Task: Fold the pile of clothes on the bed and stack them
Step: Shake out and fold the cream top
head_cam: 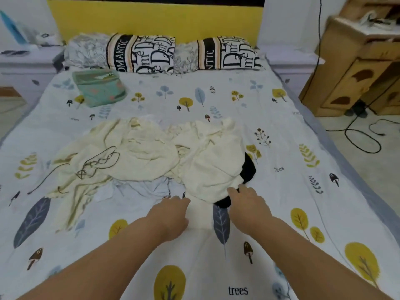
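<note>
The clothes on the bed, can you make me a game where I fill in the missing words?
1. The pile of clothes is mostly ____ in colour.
2. The right hand touches a ____ garment poking out from under the pile.
3. Near the pillows sits a folded ____ cloth.
4. The bedsheet has the word ____ printed on it.

Missing words: cream; black; green; trees

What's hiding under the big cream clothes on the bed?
A black garment pokes out beneath the cream clothes by the right hand, and a pale blue one too. How much lies underneath is covered.
</note>
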Tool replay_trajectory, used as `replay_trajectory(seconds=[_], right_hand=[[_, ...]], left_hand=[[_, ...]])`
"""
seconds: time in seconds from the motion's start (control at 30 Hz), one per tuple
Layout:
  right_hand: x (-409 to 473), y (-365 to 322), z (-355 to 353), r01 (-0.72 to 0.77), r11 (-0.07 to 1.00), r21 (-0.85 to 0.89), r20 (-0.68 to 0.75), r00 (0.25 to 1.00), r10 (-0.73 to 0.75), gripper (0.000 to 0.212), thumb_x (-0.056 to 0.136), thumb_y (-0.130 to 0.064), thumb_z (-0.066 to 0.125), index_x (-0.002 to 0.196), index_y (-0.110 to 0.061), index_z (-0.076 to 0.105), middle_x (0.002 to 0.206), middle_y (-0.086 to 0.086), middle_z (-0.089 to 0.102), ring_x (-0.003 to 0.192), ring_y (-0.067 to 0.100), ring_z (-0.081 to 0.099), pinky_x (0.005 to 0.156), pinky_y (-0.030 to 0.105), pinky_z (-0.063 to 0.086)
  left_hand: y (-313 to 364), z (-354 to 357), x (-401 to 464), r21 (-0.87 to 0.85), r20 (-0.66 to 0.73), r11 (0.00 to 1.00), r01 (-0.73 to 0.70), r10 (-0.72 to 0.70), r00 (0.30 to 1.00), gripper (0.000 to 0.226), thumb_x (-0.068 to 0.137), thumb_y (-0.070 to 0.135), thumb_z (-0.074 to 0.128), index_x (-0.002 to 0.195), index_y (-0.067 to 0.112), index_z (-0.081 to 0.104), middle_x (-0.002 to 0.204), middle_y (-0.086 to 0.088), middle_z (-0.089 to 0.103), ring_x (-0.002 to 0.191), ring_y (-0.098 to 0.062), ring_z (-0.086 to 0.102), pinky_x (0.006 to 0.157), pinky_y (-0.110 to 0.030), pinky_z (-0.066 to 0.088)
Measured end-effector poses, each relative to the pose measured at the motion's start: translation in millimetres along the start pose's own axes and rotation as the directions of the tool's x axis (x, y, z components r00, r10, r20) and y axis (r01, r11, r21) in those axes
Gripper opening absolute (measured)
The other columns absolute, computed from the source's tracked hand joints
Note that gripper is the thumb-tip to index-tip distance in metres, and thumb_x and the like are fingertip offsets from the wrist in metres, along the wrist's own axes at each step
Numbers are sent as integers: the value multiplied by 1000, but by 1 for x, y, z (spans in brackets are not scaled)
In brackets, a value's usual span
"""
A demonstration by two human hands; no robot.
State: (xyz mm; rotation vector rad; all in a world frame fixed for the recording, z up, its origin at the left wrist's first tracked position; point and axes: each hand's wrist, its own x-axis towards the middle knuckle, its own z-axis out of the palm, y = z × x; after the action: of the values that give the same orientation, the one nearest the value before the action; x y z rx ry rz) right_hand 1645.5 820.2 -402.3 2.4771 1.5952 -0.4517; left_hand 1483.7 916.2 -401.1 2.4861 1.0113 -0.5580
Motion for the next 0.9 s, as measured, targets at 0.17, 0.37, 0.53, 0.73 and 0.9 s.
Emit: replay_trajectory(seconds=[0.17,0.37,0.53,0.73,0.9], right_hand=[[62,3,44,-22,999,-44,-141,990,15,62,92,-19,46,146,-16,16,154,15,8,140,33,14,106,45,28],[112,9,82,-45,995,-87,-224,974,25,74,91,-23,51,149,-25,5,155,12,-14,141,42,-4,111,57,12],[128,5,92,17,996,-82,-284,958,-40,40,91,-8,45,131,-15,42,143,14,27,128,40,25,86,44,36],[95,4,82,184,983,23,-387,908,-161,11,86,-2,46,86,-11,52,98,11,54,79,18,30,69,24,14],[17,-8,58,320,924,207,-578,803,-148,35,41,19,69,56,-4,48,62,10,50,63,27,43,51,28,30]], left_hand=[[-5,54,62,12,-21,1000,-5,5,1000,54,96,25,41,145,17,21,151,-8,24,133,-26,33,105,-37,33],[-12,118,95,46,73,999,-26,23,997,61,99,30,33,150,27,-1,158,-4,-10,145,-27,1,116,-42,16],[-25,132,99,44,66,997,-71,68,996,65,97,36,36,149,28,-3,158,-4,-10,145,-28,-1,116,-42,14],[-26,113,81,-198,70,980,-36,50,996,55,98,35,39,146,19,20,151,-9,26,136,-25,30,105,-32,28],[-20,74,45,-737,-210,672,-79,-116,971,82,90,31,59,148,24,2,146,5,30,131,-9,32,103,-21,27]])
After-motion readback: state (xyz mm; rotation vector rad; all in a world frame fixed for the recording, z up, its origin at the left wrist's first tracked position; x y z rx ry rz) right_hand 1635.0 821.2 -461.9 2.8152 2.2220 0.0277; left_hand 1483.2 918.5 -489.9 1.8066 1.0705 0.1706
